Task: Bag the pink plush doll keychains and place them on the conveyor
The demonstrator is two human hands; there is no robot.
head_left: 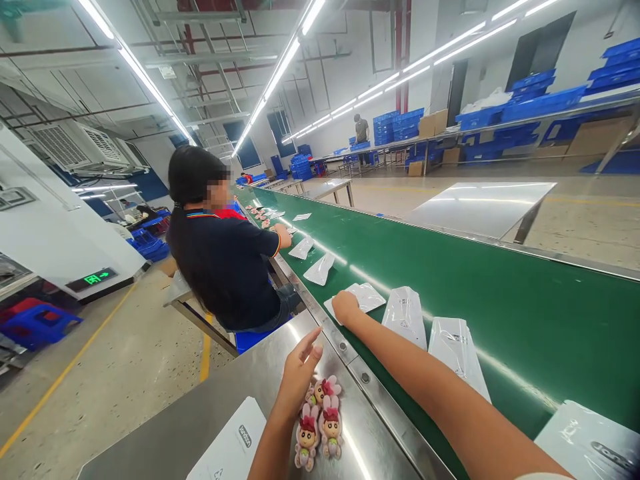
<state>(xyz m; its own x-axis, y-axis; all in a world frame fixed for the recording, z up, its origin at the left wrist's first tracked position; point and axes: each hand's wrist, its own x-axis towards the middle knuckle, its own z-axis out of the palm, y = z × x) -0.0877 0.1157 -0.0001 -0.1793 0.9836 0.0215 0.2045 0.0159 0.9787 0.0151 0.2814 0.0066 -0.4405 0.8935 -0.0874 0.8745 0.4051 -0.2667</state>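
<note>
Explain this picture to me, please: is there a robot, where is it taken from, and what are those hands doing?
There's no robot here. This single picture comes from a camera worn on a person's head, looking past their own bare hands. The right hand is at some white packets on a long green belt; whether it grips one, I can't tell. The left hand is open above a metal table, beside small bunny-eared figures. Another packet lies on that table. A co-worker sits further along the belt.
</note>
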